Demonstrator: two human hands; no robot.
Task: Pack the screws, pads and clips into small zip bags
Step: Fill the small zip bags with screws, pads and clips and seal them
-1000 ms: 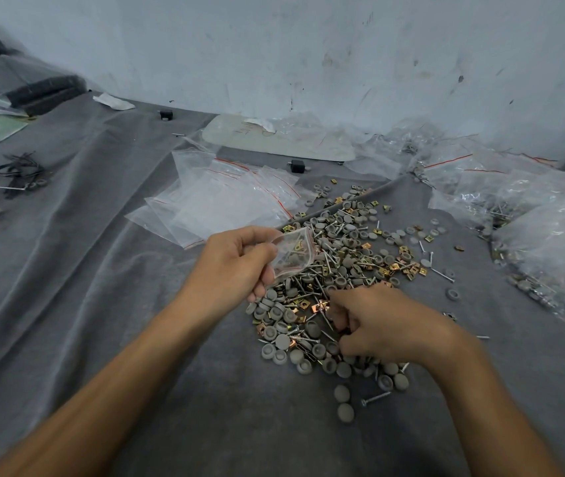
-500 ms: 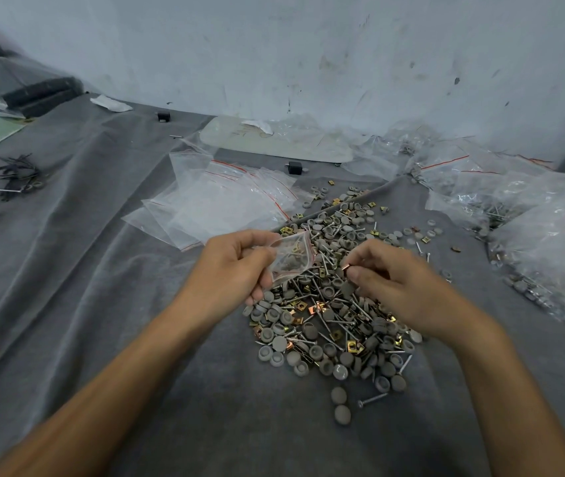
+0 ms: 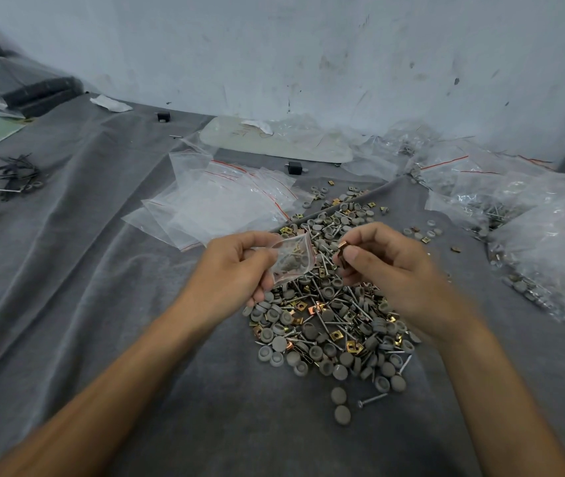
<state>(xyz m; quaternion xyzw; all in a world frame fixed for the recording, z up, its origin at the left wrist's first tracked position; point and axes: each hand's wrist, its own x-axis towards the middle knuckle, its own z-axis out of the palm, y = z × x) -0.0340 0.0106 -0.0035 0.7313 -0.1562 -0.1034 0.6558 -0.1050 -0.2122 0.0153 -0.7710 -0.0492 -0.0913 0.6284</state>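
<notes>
Two bare hands work over one heap; head view only.

Left hand (image 3: 236,266) grips a small clear zip bag with a red seal strip (image 3: 293,258), thumb on top and fingers curled underneath. The bag hangs above the heap's left edge. It holds a few grey pads and a brass-coloured piece. Can't tell if the mouth is open.

Right hand (image 3: 387,266) pinches a small copper-coloured metal clip (image 3: 342,247) between thumb and forefinger. The clip is just right of the bag, not touching it.

Under both hands is a mixed heap of round grey pads, silver screws and square brass-coloured clips (image 3: 329,315), on wrinkled grey cloth (image 3: 85,270). Two loose grey pads (image 3: 339,404) and one loose silver screw (image 3: 372,401) lie just off the heap's near edge.

A fanned stack of empty clear zip bags (image 3: 219,204) sits far-left of the heap, beside its far edge. Filled clear bags of hardware (image 3: 532,235) are piled along the right side. A flat pale slab (image 3: 274,142) lies at the back by the scuffed white wall (image 3: 308,46). A small black block (image 3: 295,168) sits between the slab and the empty bags. A bundle of black wire ties (image 3: 16,173) lies far left on the cloth.
</notes>
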